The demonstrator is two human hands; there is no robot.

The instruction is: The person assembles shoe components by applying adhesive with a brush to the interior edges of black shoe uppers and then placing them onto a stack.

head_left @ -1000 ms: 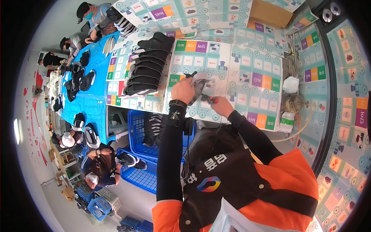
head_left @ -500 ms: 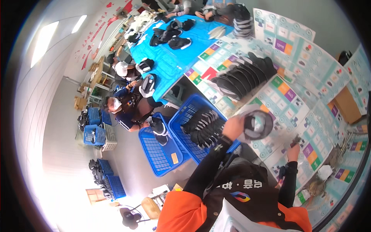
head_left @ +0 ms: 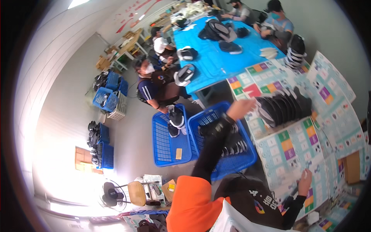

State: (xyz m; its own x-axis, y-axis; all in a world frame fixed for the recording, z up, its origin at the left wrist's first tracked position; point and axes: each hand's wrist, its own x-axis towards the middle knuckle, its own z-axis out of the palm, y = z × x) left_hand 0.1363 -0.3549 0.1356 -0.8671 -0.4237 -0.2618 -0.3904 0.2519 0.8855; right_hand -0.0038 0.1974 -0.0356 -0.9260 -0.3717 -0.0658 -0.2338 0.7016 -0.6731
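Observation:
My left hand [head_left: 241, 109] is stretched out over the near side of the paper-covered table, fingers extended and slightly blurred, with nothing seen in it. Its fingertips are beside a packed row of black shoe uppers [head_left: 284, 108]; whether they touch is unclear. Lower right, my right hand [head_left: 305, 181] is raised over the printed sheets [head_left: 288, 145] with its fingers curled in. What it may hold cannot be made out. Below my left forearm, a blue basket [head_left: 247, 162] contains more black shoe uppers [head_left: 234, 145], partly hidden by my arm.
Another blue basket [head_left: 158, 139] on the floor contains a few shoes [head_left: 176, 120]. A person [head_left: 156, 85] sits beside it. Black shoes [head_left: 230, 47] lie on the blue-covered table [head_left: 216, 69], where other people work. A stack of shoes [head_left: 295, 52] stands at its right corner.
The grey-and-white shoe upper has left my left hand, which has moved up to the row. My right hand has moved lower in view, and the dark item by it no longer shows. The view has shifted.

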